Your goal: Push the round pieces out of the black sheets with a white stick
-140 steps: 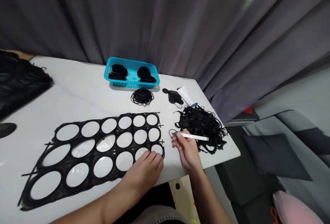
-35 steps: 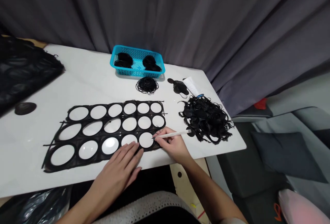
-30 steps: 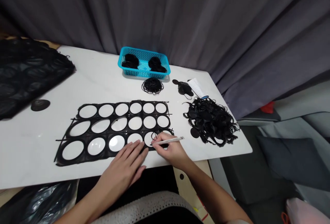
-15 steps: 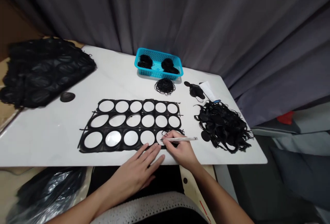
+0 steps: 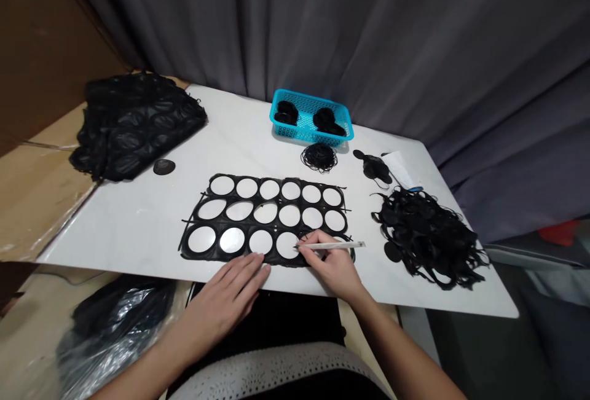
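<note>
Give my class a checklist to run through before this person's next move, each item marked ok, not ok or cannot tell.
1. Right hand grips the white tool: ok.
2. Left hand is palm down at the near edge of the black sheet: ok.
3. Tool tip touching the sheet: cannot tell.
4. Nearest row of holes fully visible: not ok, the right hand hides part.
5. Pile of black strips apart from both hands: ok.

Pale eyelet-patterned garment band, black clothing, bare forearms
</note>
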A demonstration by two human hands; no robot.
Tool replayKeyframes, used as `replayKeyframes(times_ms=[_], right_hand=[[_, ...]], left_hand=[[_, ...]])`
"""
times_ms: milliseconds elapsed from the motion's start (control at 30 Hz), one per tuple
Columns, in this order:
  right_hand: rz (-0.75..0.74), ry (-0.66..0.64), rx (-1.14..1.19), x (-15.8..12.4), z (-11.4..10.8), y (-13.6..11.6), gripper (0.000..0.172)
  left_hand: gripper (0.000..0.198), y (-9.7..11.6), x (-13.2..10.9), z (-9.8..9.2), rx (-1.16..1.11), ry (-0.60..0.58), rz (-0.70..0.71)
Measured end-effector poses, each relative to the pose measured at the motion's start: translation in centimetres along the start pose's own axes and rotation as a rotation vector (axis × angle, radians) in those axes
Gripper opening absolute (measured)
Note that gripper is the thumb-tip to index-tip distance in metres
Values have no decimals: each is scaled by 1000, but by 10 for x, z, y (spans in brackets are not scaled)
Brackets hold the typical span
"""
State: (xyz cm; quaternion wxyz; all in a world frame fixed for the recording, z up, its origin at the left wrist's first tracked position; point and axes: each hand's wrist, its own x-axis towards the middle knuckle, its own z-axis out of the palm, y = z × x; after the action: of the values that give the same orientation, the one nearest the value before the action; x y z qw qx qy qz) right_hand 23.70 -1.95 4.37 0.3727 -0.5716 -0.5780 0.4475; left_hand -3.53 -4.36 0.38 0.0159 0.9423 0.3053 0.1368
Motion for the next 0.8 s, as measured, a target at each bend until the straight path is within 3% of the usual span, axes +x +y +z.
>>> replayKeyframes(times_ms=[133,300,633,800], right_hand=[[-84,-117,17,12,21,-8,12],[-197,-242,-46,22,41,-16,11],[-225,-265,-139,26,48,-16,12],[-350,-261,-247,23,50,-15,12]], left_hand=[[56,-7,-15,-2,9,-13,10],[52,-4,-14,-3,-2,51,21],[47,-1,-14,-1,-51,136,-7],[37,1,-7,-5,-74,172,-34]])
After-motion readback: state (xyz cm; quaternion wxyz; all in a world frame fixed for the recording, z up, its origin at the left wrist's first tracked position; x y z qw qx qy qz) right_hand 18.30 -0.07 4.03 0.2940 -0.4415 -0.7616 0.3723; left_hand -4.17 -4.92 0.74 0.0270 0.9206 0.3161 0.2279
